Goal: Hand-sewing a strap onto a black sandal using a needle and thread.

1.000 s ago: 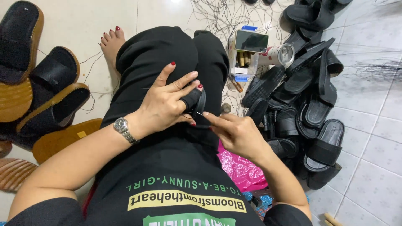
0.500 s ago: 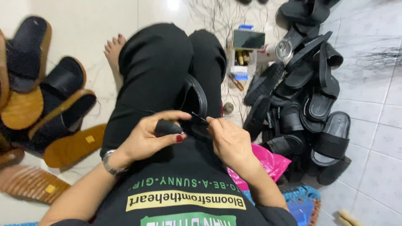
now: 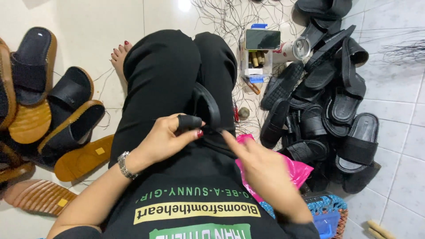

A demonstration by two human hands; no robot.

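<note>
seen from above, a seated person works in their lap. the left hand [image 3: 166, 137], thumb in a black cap, pinches the black strap [image 3: 207, 106] of a sandal resting on the thighs, steadying it. the right hand [image 3: 261, 170], at 4 o'clock of the strap, touches its near end with fingertips, fingers loose, gripping nothing clearly. black sandals [image 3: 327, 102] are heaped at 3 o'clock, tan-soled ones [image 3: 48, 110] at 9, within reach on the floor [image 3: 398, 146].

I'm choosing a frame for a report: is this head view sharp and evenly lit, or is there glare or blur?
Head view: glare spot on the floor tile at top; right hand slightly motion-blurred, left hand sharper; black strap loses detail against the black trousers.
</note>
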